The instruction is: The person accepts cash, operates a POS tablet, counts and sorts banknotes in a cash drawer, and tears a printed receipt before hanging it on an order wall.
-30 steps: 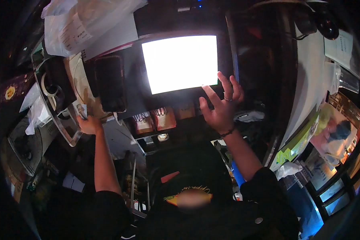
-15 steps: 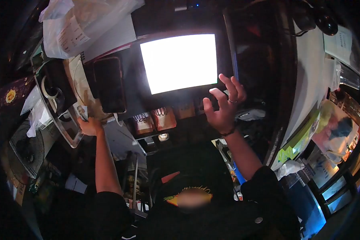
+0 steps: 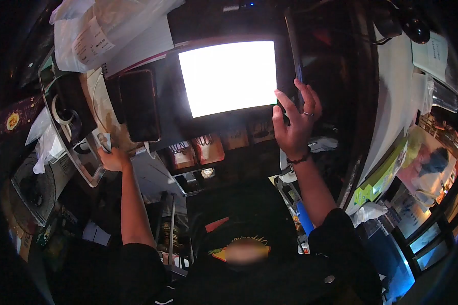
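A bright white screen (image 3: 228,79) glows in a dark frame at the upper centre. My right hand (image 3: 294,122) is at its lower right corner, fingers apart and holding nothing, with the index fingertip at the screen's right edge. A ring and a dark bracelet show on that hand. On the left, my left hand (image 3: 114,158) has its fingers closed on a small card with a picture (image 3: 104,141), at the edge of a tray-like frame. A dark phone-like device (image 3: 139,105) lies between my left hand and the screen.
A plastic bag with a receipt (image 3: 92,43) sits at the upper left. Red and white packets (image 3: 207,149) stand below the screen. A grey computer mouse (image 3: 322,144) lies right of my right wrist. A white ledge (image 3: 392,109) with papers runs down the right side.
My right hand has moved right and slightly up; its index finger has shifted from the screen's lower edge to its right edge. My left hand stays on the card.
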Motion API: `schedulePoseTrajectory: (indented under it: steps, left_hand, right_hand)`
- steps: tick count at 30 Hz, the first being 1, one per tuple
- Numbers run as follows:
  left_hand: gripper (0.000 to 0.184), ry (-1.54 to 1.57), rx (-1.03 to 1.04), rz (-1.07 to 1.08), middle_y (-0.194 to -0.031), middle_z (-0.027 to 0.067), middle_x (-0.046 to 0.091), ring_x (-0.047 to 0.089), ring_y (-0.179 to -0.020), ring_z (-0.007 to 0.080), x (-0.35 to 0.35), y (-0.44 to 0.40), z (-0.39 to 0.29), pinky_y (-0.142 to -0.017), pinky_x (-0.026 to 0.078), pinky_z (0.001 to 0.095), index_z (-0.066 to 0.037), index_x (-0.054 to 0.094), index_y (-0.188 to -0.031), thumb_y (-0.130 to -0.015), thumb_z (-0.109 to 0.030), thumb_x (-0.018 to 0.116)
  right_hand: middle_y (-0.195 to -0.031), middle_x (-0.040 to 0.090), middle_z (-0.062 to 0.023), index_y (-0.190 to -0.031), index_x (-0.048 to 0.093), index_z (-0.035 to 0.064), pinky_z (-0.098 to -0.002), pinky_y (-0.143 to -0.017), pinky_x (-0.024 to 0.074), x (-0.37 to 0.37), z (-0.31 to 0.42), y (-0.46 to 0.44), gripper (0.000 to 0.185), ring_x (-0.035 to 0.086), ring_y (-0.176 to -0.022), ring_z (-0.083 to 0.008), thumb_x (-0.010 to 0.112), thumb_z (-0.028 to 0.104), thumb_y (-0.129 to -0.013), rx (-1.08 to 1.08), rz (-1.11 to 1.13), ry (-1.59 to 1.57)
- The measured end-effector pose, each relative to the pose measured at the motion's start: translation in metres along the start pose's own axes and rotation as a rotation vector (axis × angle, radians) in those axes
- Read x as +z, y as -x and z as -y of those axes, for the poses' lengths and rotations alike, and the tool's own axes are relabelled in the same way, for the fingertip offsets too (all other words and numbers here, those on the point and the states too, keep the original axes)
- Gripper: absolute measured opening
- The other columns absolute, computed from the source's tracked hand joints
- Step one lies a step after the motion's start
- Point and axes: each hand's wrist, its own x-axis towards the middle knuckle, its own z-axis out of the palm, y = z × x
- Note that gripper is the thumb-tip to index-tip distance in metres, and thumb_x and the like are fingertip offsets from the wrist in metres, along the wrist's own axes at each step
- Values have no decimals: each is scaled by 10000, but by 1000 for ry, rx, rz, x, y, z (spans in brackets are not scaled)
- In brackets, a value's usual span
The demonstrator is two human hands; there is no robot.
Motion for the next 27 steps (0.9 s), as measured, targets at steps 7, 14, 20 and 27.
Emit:
schedulePoseTrajectory:
  steps: [7, 14, 20, 27]
  left_hand:
    - [427, -6, 3, -21, -947, 202, 625, 565, -888, 404, 3, 0, 3, -784, 384, 481, -32, 566, -1049, -632, -100, 509]
    - [429, 31, 24, 1, -953, 198, 625, 564, -879, 401, 0, 0, 1, -785, 381, 477, -38, 562, -1059, -638, -104, 512]
    - [430, 22, -1, -1, -947, 203, 624, 566, -881, 403, 0, 0, -1, -787, 386, 480, -37, 560, -1060, -637, -105, 520]
    - [438, 13, -4, 5, -933, 213, 624, 569, -869, 413, -3, 0, -3, -790, 393, 493, -31, 565, -1057, -628, -111, 521]
  right_hand:
    - [-1287, 452, -84, -1005, 635, 152, -415, -996, 238, 3, -1, -2, 266, 341, -1201, -281, 605, 170, -741, -7, -1, -1]
    - [-1267, 465, -62, -957, 621, 154, -422, -976, 239, 3, 5, 6, 228, 340, -1208, -260, 609, 186, -732, -53, 6, -25]
    - [-1284, 459, -43, -978, 639, 175, -440, -976, 210, 7, 10, 8, 247, 319, -1222, -249, 611, 189, -732, -35, -2, -23]
    - [-1299, 446, -30, -971, 656, 203, -455, -980, 204, 7, 17, 0, 247, 305, -1230, -243, 627, 218, -726, -31, 25, -5]
